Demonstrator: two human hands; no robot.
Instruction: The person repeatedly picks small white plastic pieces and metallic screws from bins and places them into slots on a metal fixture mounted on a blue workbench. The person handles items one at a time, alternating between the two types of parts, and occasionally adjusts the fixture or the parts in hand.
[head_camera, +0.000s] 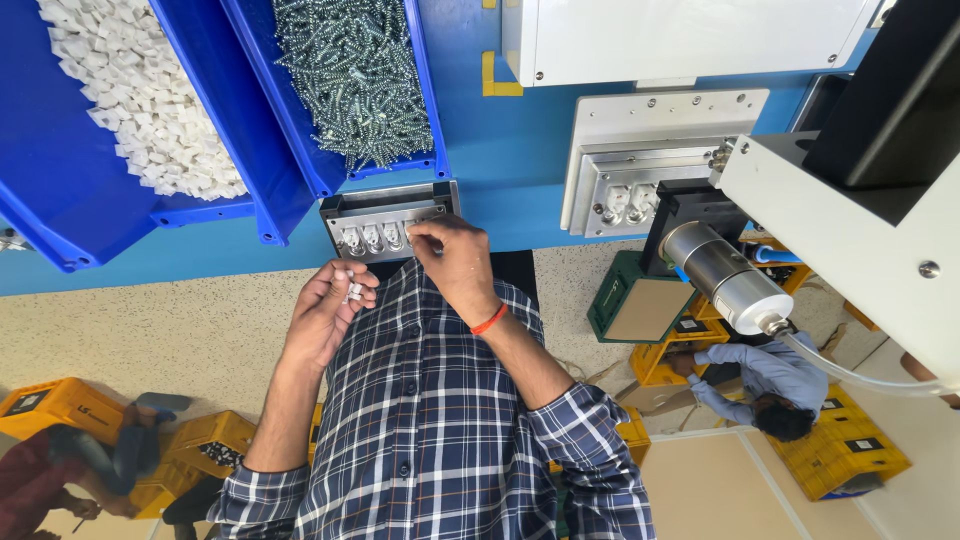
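Metal fixture block (385, 222) sits on blue bench edge (500, 150), small white parts in its slots. Head view: I see right hand (455, 265) pinching one at fixture; left hand (325, 310) curled round white pieces w/ screws (352, 291).

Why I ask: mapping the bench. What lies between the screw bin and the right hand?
A metal holder with small parts seated in a row, which the right hand touches; head view.
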